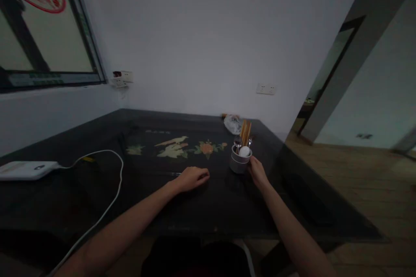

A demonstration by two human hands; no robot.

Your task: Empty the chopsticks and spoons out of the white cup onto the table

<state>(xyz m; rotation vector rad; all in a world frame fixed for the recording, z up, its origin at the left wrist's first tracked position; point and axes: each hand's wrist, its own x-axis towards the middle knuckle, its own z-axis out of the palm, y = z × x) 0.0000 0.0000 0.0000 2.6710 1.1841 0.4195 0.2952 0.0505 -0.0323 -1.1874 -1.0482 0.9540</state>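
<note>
A grey-white cup [239,164] stands upright on the dark table, right of the middle. It holds wooden chopsticks [245,132], metal spoons [238,141] and a white rounded piece [244,151], perhaps a spoon's bowl. My right hand [258,170] is closed on the cup's right side, its fingers partly hidden behind the wall. To the left of the cup, my left hand [192,178] rests on the table with its fingers curled in. Nothing shows in it, and a gap separates it from the cup.
The dark table [221,207] bears a painted bird and flowers [175,147]. Behind the cup lies a crumpled clear plastic bag [232,124] by the wall. At left is a white device [29,170] with a white cable [121,173]. A dark flat object [307,199] lies at right.
</note>
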